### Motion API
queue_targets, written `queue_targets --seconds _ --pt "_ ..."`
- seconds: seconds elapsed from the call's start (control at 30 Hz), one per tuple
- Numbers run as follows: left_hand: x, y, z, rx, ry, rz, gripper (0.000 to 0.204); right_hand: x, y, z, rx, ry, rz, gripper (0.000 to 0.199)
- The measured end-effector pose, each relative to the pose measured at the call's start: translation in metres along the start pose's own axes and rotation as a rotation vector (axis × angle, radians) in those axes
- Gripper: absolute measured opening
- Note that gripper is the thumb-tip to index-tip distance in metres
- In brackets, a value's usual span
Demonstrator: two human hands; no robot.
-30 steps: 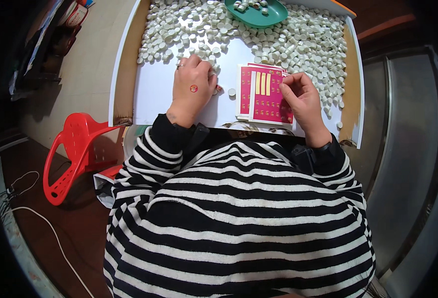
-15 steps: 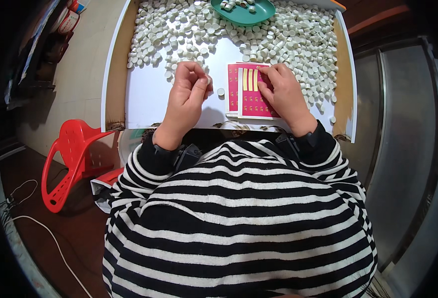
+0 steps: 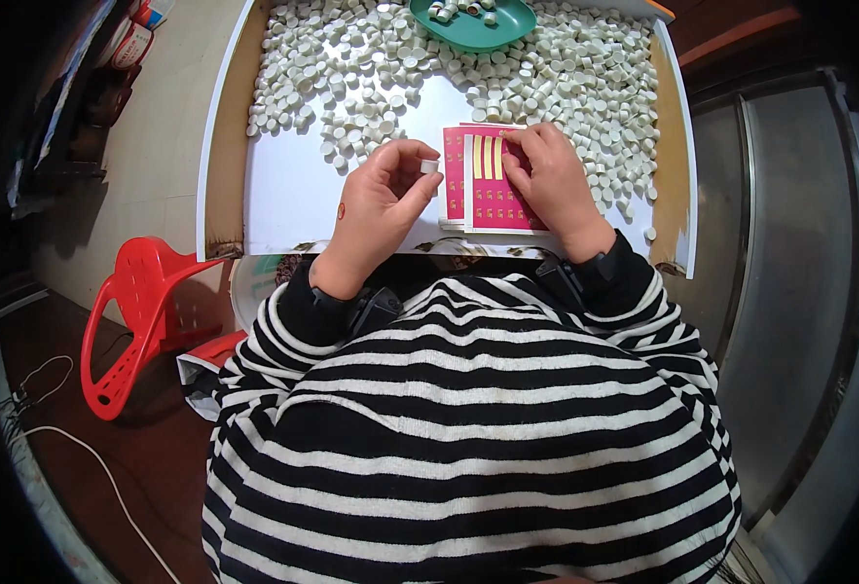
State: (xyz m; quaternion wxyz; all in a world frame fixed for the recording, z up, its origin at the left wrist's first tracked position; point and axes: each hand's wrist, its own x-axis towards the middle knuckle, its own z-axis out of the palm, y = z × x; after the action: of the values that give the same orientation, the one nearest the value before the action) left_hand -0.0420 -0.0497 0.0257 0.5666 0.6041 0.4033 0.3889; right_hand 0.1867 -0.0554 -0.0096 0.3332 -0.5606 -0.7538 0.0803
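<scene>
One small white cap (image 3: 430, 166) sits pinched in our left hand (image 3: 383, 200), just beside the pink sticker sheet (image 3: 493, 180). Our right hand (image 3: 546, 175) rests flat there; we should peel carefully.

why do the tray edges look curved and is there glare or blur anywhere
Head view: the fisheye lens bends the white tray's straight edges toward the rim; bright light washes out the white caps; corners fall dark; the left hand and right hand look sharp.
</scene>
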Motion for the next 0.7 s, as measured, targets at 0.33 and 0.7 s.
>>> queue_targets --seconds 0.33,0.7 --pt "-0.001 -0.002 0.001 0.118 0.063 0.088 0.018 -0.006 -0.011 -0.031 0.094 -0.167 -0.06 0.019" --pt "0.0 0.028 0.015 0.52 0.134 0.539 0.019 0.01 -0.066 -0.047 1.173 -0.17 0.586 0.031"
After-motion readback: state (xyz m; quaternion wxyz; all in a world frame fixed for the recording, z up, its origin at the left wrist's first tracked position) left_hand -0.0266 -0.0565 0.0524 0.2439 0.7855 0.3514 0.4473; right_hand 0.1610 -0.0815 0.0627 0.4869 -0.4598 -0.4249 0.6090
